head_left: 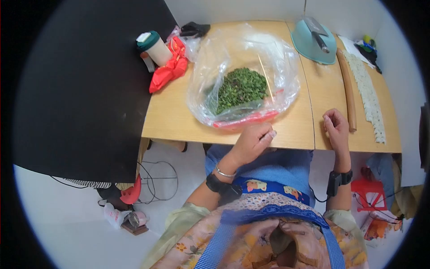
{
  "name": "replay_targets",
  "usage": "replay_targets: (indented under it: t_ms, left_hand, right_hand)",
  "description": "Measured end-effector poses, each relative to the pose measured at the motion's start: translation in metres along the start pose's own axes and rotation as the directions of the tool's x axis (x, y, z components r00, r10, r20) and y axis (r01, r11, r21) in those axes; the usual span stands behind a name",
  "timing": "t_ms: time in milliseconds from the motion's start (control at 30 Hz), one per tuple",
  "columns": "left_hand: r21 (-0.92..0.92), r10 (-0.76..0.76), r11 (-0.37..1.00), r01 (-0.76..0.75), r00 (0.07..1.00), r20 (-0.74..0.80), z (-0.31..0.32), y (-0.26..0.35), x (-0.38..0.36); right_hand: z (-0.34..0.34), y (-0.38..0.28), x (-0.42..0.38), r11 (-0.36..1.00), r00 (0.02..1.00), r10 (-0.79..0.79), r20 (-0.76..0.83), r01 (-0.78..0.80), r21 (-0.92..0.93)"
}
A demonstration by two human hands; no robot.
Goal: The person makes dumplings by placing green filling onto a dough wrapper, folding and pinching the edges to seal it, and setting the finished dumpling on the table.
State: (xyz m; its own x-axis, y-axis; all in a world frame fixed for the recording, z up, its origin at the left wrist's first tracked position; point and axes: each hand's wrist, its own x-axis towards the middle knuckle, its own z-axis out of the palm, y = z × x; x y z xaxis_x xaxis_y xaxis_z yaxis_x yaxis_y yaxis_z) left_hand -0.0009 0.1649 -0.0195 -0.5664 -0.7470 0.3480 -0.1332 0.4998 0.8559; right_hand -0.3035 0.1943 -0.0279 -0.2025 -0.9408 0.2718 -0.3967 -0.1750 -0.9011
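Observation:
My left hand [256,142] is curled closed at the table's front edge, just below a clear plastic bag [286,74]. No object shows in its fingers. Chopped green leaves [244,87] lie heaped inside the open bag, with a thin light stick [265,76] beside them. A red strip [245,120] runs along the bag's near side. To the right, my right hand [337,127] rests in a loose fist at the table edge, nothing visible in it. Nearest to it is a wooden rolling pin [347,92].
A cleaver [317,33] lies across an upturned teal basin [301,40] at the back. Farther right is a long pale patterned strip [367,96]. A white cup with a green lid [157,50] and a red bag [172,69] stand left. A black panel [85,89] borders the table [170,116].

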Motion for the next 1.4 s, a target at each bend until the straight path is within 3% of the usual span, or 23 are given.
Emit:
replay_targets:
  t_ms: [667,767,833,1033,1400]
  left_hand:
    - [-0.069,-0.042,0.997,0.043,0.999,0.009,0.002,0.002,-0.004]
    - [-0.048,-0.137,0.989,0.139,0.990,0.037,0.001,0.011,-0.002]
    - [-0.050,-0.065,0.997,0.067,0.997,0.030,0.003,0.008,-0.002]
    - [-0.064,-0.140,0.988,0.141,0.990,0.024,0.004,0.010,-0.002]
    - [-0.063,-0.115,0.991,0.116,0.993,0.022,0.006,0.004,-0.002]
  right_hand:
    - [-0.001,0.003,-0.003,1.000,1.000,0.006,-0.025,-0.006,-0.009]
    - [0.000,-0.006,-0.005,0.998,1.000,0.014,-0.020,-0.013,0.059]
    - [-0.001,0.001,-0.004,1.000,0.999,0.002,-0.049,-0.001,0.030]
    - [-0.001,-0.003,-0.004,0.999,0.998,0.027,-0.052,-0.025,0.037]
    - [0.000,-0.004,-0.004,1.000,0.999,0.016,-0.044,-0.015,0.011]
